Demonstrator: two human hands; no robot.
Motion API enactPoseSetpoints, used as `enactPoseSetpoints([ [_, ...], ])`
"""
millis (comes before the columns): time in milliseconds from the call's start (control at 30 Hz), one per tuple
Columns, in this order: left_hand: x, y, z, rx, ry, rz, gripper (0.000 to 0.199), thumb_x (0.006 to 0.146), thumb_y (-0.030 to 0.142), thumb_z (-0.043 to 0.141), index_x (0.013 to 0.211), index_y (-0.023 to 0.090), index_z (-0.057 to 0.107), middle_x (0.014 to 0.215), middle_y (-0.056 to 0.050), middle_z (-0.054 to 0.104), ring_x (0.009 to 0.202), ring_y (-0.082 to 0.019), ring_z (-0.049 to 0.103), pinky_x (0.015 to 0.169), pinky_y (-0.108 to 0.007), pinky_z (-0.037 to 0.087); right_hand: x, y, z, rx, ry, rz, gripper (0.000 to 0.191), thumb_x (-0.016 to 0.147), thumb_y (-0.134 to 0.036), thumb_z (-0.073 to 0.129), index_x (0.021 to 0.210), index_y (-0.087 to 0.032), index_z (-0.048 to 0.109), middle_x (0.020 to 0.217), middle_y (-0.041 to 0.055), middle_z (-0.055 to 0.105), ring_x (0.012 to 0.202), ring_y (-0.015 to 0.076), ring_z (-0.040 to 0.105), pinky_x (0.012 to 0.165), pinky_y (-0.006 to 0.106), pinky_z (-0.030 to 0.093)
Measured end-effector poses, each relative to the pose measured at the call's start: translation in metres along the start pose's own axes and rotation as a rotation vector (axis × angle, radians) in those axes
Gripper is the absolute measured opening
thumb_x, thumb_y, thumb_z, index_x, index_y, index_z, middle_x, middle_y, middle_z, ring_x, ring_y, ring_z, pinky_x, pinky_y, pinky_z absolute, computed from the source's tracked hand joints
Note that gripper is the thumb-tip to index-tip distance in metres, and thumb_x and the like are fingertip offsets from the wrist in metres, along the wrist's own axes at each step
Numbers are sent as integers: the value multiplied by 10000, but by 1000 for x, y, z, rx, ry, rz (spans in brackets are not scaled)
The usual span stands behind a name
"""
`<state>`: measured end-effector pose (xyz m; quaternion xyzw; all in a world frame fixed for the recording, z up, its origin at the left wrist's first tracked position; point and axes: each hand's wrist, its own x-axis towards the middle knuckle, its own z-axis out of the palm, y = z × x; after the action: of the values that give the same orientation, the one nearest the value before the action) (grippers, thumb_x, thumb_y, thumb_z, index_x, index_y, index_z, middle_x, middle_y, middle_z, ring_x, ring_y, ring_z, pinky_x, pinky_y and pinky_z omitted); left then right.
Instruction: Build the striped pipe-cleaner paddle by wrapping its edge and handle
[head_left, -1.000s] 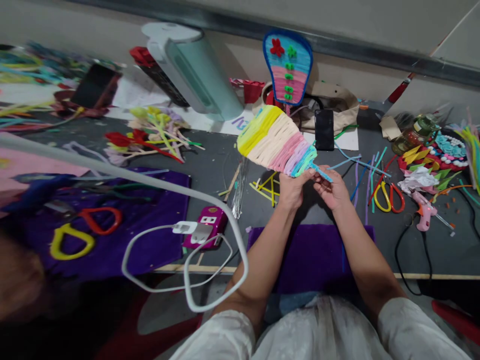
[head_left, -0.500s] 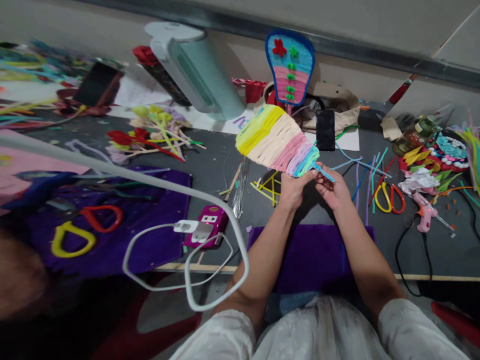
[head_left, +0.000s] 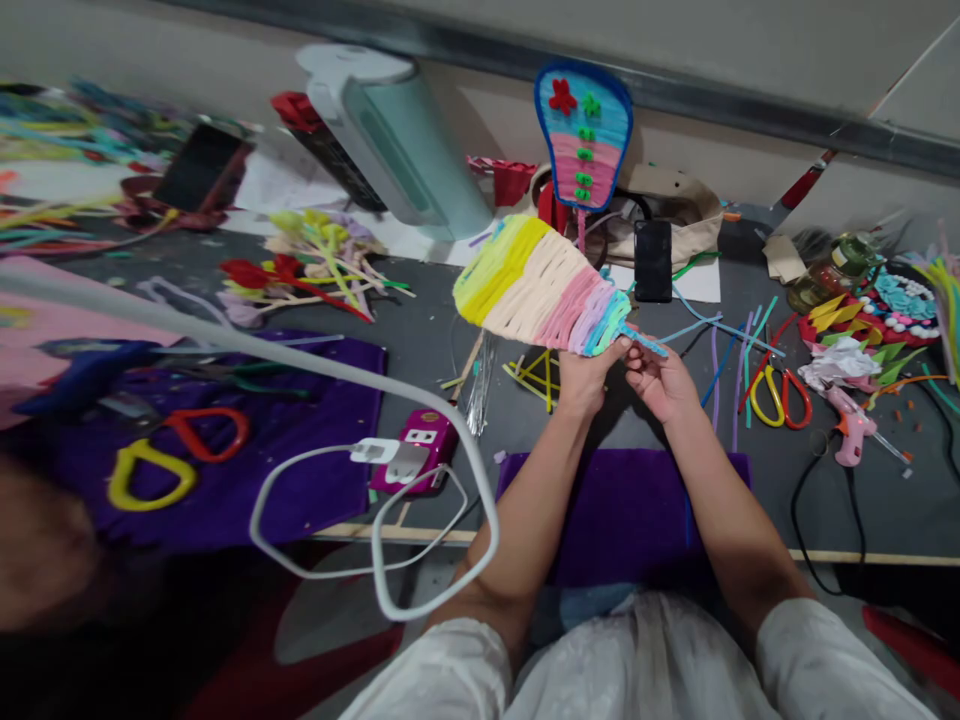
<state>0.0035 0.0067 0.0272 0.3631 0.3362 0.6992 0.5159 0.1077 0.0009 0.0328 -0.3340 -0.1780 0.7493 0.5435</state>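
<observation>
Both hands hold a striped fan-shaped piece of fuzzy stems above the middle of the dark grey worktop, its wide yellow end pointing toward the far left corner. Its bands run from yellow through cream and pink to lilac and blue, and narrow into a twisted blue handle. The left hand is closed around the narrow base, thumb on top; its other fingers are mostly hidden beneath. The right hand has its thumb and fingertips drawn together on the handle, with the palm partly open. Below the forearms a purple cloth lies at the near edge. Between the fan-shaped piece and that edge, left of the hands, are short yellow stems and a magenta power socket with a white plug in it. Toward the right edge lie scissors with one yellow and one red handle, and beside them a pink glue gun. At the far edge, a blue-rimmed paddle with a red flower stands upright near the wall, and a black phone lies partly on white paper.
</observation>
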Motion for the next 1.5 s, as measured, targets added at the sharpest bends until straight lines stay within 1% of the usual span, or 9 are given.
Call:
enactPoseSetpoints([
  [133, 1, 1, 3, 6, 90, 3, 422, 532, 268, 861, 903, 162, 691, 770, -37, 709, 753, -170, 674, 773, -305, 534, -2, 9, 6, -93, 50, -118, 131, 639, -237, 746, 729, -187, 666, 644, -25, 632, 532, 64, 515, 426, 161, 409],
  [367, 3, -7, 3, -7, 177, 50, 528, 527, 319, 866, 996, 182, 667, 851, -46, 718, 807, -184, 680, 827, -322, 527, -4, 24, 7, -614, 213, -667, 148, 732, -364, 704, 763, -219, 704, 751, -1, 668, 596, 107, 566, 502, 228, 475],
  [533, 4, -15, 3, 75, 240, 87, 603, 506, 384, 865, 1034, 193, 645, 931, -56, 715, 885, -208, 676, 896, -348, 509, -4, 19, -2, -1080, 165, -1023, 165, 860, -325, 585, 828, -230, 716, 832, 42, 688, 813, 165, 625, 778, 306, 510],
  [700, 5, -17, 2, 116, 289, 89, 578, 526, 383, 846, 1026, 175, 646, 932, -60, 709, 828, -190, 669, 849, -329, 518, -7, 13, -8, -1558, 234, -1264, 169, 889, -257, 560, 914, -225, 723, 789, 62, 650, 788, 165, 580, 738, 287, 462],
  [867, 6, -23, -3, 166, 266, 93, 515, 563, 368, 814, 1009, 167, 654, 942, -59, 704, 826, -184, 657, 864, -330, 502, -14, 5, -5, -1707, 282, -1458, 126, 861, -248, 587, 889, -244, 711, 909, 79, 643, 888, 189, 559, 790, 316, 444],
  [1033, 4, -29, -5, 163, 262, 8, 447, 562, 342, 807, 957, 195, 658, 967, -48, 700, 873, -188, 645, 899, -330, 481, -17, 1, -3, -1744, 261, -1489, 116, 851, -237, 577, 856, -241, 693, 1046, 88, 630, 1012, 215, 551, 878, 370, 433],
  [1200, -1, -20, -2, 95, 183, -123, 331, 540, 274, 800, 830, 184, 668, 881, -34, 701, 867, -197, 647, 885, -332, 485, -16, -1, -6, -1728, 217, -1365, 135, 867, -223, 548, 839, -227, 680, 1107, 95, 622, 973, 209, 541, 848, 364, 442],
  [1367, 0, -5, -2, 2, 38, -259, 284, 502, 193, 792, 766, 178, 687, 810, -16, 699, 812, -181, 650, 834, -299, 503, -14, -5, -8, -1718, 210, -1368, 148, 875, -213, 527, 827, -211, 668, 1100, 98, 625, 908, 198, 537, 785, 336, 461],
  [1500, 4, 0, -4, -144, -24, -365, 317, 549, 330, 808, 782, 153, 687, 821, -57, 710, 805, -191, 670, 768, -293, 523, -12, -6, -11, -1733, 204, -1372, 138, 874, -209, 533, 828, -202, 663, 1098, 105, 621, 914, 201, 531, 781, 330, 457],
])
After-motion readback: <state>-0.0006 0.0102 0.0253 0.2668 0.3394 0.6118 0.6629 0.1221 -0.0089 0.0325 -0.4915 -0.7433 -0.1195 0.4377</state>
